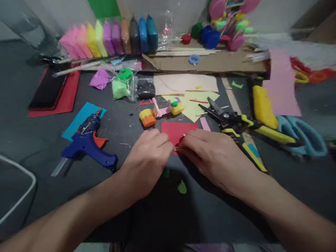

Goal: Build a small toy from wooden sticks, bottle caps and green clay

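Observation:
My left hand [150,157] is closed, thumb and fingers pinched together at the lower left of a red sheet of craft foam or paper [173,129]. Facing it, my right hand [210,154] is also pinched, over the sheet's right part. A thin pale stick [176,149] shows in the gap between both sets of fingertips; most of it is hidden. Just beyond the sheet lies a small pink model [164,111] with yellow and orange parts. Two green leaf-shaped bits, one a clearer cutout [182,187], lie below my hands.
At left are a blue glue gun [89,140] and a phone [48,89]. Pliers [228,119], blue-handled scissors [304,134] and a yellow ridged piece [264,106] lie at right. Clay packs [107,38] and a cardboard strip [217,62] line the back.

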Available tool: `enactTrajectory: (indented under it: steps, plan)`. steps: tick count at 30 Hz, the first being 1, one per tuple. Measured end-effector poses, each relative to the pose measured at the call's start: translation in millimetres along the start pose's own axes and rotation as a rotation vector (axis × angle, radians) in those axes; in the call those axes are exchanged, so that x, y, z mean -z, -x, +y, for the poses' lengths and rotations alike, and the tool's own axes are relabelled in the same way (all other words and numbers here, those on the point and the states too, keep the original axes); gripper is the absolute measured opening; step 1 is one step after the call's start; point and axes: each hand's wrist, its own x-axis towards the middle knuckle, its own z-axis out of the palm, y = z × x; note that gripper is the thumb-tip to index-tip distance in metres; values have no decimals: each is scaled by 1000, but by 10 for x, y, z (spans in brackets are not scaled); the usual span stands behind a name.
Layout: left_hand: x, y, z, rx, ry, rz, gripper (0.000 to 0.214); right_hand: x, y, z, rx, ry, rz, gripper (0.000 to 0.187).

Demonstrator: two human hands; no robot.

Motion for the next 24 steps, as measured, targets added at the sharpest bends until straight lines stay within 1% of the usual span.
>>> enactTrajectory:
  steps: [6,12,17,21,24]
  plan:
    - [-25,-17,-8,-16,-12,4,23,-7,-2,3,31,10,52,20]
    - [-18,18,-39,-27,-34,15,13,84,47,78,10,-113,8,15]
    - [1,22,-33,0,-43,59,14,90,84,102,-21,-60,7,15]
    - [26,13,-17,16,-39,56,14,75,69,64,-6,-40,33,16]
    - [34,19,-10,34,-26,41,15,83,62,35,-7,-34,17,19]
